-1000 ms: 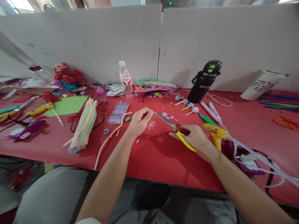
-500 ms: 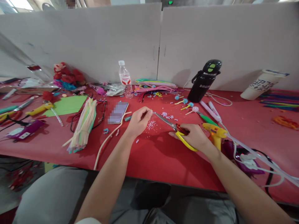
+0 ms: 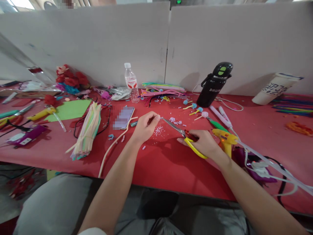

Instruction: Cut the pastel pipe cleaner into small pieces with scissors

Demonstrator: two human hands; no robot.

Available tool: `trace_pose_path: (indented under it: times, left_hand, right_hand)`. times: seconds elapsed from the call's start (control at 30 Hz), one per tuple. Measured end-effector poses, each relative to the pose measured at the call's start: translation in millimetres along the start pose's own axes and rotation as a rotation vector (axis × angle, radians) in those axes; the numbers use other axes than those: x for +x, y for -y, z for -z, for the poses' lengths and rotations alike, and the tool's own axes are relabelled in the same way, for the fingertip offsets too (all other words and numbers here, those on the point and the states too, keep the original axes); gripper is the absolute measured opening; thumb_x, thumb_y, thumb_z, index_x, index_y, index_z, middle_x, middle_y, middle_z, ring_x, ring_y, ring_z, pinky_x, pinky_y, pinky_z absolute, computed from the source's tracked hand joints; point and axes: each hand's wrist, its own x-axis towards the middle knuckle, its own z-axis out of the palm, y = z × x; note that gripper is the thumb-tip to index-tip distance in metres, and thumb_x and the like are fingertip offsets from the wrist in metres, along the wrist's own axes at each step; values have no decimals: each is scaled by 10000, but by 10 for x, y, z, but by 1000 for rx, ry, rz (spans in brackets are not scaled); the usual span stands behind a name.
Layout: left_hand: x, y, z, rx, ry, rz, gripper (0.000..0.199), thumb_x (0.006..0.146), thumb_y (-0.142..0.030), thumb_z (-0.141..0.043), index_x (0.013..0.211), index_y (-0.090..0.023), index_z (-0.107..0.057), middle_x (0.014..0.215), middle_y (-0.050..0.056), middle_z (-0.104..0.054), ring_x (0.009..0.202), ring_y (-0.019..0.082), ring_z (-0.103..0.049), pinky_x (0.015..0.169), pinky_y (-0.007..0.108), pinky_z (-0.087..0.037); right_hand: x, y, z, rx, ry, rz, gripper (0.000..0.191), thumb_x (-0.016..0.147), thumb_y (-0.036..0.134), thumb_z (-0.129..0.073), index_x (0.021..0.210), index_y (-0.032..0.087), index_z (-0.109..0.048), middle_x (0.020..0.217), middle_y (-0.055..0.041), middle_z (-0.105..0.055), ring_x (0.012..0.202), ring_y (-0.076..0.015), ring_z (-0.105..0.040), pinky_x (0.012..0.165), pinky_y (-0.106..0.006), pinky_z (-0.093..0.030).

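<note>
My right hand (image 3: 201, 142) is closed round the yellow and red handles of a pair of scissors (image 3: 174, 127), whose blades point up and left. The tips reach the fingertips of my left hand (image 3: 147, 125), which is pinched; whatever it holds is too small to make out. Tiny pale bits (image 3: 159, 131) are scattered on the red table (image 3: 166, 166) just below the blades. Short lilac pieces (image 3: 172, 119) lie behind the scissors. A long cream strip (image 3: 110, 148) lies left of my left forearm.
A phone (image 3: 124, 117) and a bundle of pale strips (image 3: 88, 133) are at left. Behind stand a plastic bottle (image 3: 131, 83) and a black flask (image 3: 214, 86). A yellow glue gun (image 3: 226, 140) with cables is right of my right hand; a white cup (image 3: 272, 88) leans farther right.
</note>
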Motion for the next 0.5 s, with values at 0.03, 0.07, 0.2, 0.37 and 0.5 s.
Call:
trace_pose_path:
  times: [0.03,0.07,0.2,0.37,0.5]
  left_hand:
    - [0,1,0,-1,-1,0,259,933,-333,-485,736,-167,-513,630,-30,-437,563,96,-385,534,241,-314]
    - [0,2,-1,-2,0,0,258,933,-332,-485,736,-167,-513,629,-31,-436,562,95,-384,535,241,-313]
    - [2,9,0,-3,8,0,257,936,-330,-482,742,-166,-518,631,-32,-438,563,93,-382,540,242,-313]
    - [4,13,2,5,11,-3,259,936,-335,-476,742,-167,-516,633,-26,-449,565,99,-395,533,240,-314]
    - [8,11,0,12,6,-7,266,935,-340,-473,735,-170,-512,632,-21,-456,567,104,-400,532,240,-314]
  right_hand:
    - [0,3,2,3,3,-2,537,729,596,-651,556,181,-357,543,51,-264,537,-89,-227,445,-220,-199]
    - [0,7,4,6,7,-3,531,732,590,-649,556,182,-357,543,51,-263,538,-90,-225,444,-220,-199]
    - [2,14,11,1,12,-3,528,732,581,-646,553,187,-343,532,54,-261,536,-93,-221,447,-226,-196]
    - [5,-5,9,-10,18,-7,533,736,590,-640,551,184,-349,528,55,-269,535,-92,-222,449,-227,-200]
    - [10,-18,4,-10,23,-6,556,730,627,-633,550,180,-355,522,55,-275,537,-92,-221,455,-226,-204]
